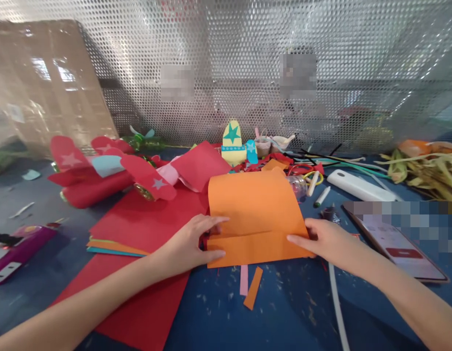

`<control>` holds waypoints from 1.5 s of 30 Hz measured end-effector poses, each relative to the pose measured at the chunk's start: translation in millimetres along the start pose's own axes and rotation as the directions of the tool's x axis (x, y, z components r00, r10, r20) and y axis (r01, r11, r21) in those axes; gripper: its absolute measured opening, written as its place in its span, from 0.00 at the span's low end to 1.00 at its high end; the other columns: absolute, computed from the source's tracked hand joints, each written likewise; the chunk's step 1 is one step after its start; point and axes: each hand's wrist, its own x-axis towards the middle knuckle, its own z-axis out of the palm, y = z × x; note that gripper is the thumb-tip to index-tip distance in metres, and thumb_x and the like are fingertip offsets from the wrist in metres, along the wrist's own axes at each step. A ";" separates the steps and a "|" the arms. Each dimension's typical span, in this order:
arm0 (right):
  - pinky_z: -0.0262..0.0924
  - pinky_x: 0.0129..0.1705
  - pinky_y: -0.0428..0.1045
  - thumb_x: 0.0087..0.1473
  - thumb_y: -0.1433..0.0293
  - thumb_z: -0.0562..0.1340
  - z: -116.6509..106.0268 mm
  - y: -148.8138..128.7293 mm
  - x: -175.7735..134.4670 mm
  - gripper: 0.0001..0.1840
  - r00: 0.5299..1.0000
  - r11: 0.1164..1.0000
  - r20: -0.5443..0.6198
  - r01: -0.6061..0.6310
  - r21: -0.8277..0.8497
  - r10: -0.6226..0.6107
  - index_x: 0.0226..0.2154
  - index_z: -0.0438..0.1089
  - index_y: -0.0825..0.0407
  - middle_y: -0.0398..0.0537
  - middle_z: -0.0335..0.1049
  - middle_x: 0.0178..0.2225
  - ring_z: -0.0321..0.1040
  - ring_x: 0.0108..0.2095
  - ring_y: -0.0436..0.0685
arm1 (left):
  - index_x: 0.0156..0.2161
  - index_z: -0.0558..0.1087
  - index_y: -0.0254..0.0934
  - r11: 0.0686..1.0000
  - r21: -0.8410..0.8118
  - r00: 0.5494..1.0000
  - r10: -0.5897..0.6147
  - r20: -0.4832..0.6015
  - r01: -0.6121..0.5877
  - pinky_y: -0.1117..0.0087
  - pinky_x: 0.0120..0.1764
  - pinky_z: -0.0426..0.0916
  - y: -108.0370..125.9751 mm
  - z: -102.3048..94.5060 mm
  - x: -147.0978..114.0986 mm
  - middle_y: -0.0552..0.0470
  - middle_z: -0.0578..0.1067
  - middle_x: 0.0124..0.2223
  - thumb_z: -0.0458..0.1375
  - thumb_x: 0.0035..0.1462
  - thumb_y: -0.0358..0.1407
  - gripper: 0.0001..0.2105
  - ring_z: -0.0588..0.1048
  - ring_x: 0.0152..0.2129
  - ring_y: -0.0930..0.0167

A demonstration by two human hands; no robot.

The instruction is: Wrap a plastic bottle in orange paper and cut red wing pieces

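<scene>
A sheet of orange paper curves up and over in front of me, its near edge lapped by a flat strip of the same orange. At the sheet's left end, my left hand holds it, with the thumb at the front strip and the index finger a little higher. My right hand pinches the right end, thumb on the front and the other fingers behind, partly hidden. Just below the sheet lie a pink paper strip and a small orange strip.
Red paper sheets lie at left, beside a red paper airplane. A yellow paper piece with a star stands behind. On the right are a marker, a white-handled tool and a phone. Perforated metal closes off the back.
</scene>
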 end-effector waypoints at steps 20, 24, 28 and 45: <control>0.60 0.48 0.67 0.58 0.59 0.54 17.4 -6.7 -19.4 0.39 0.801 0.646 -0.314 0.115 -0.755 -0.510 0.66 0.38 0.51 0.65 0.62 0.53 0.64 0.49 0.75 | 0.35 0.66 0.40 0.984 0.149 0.993 0.090 0.075 -0.100 0.62 0.45 0.66 8.4 8.1 -5.4 0.51 0.72 0.39 0.64 0.47 0.41 0.13 0.69 0.40 0.63; 0.57 0.53 0.68 0.60 0.59 0.51 15.1 -7.6 -20.2 0.40 0.786 0.664 -0.327 0.138 -0.735 -0.525 0.68 0.31 0.51 0.63 0.51 0.62 0.58 0.55 0.76 | 0.34 0.64 0.40 0.988 0.107 0.991 0.105 0.082 -0.114 0.64 0.42 0.66 8.5 8.7 -6.3 0.52 0.71 0.37 0.63 0.49 0.40 0.12 0.69 0.37 0.65; 0.56 0.56 0.67 0.59 0.59 0.54 13.6 -5.7 -18.1 0.32 0.816 0.734 -0.289 0.223 -0.641 -0.501 0.63 0.51 0.49 0.58 0.55 0.62 0.58 0.57 0.73 | 0.37 0.65 0.41 0.991 0.048 0.987 0.122 0.104 -0.127 0.67 0.41 0.66 5.5 10.5 -9.0 0.52 0.71 0.38 0.61 0.52 0.37 0.09 0.71 0.37 0.67; 0.65 0.38 0.54 0.55 0.64 0.58 16.3 -6.8 -2.0 0.07 0.969 0.911 -0.052 0.206 -0.358 -0.240 0.29 0.62 0.48 0.48 0.67 0.34 0.70 0.36 0.59 | 0.46 0.67 0.42 0.995 0.041 0.991 0.089 0.096 -0.093 0.65 0.49 0.68 2.1 13.9 -8.2 0.50 0.74 0.46 0.58 0.54 0.33 0.13 0.74 0.44 0.67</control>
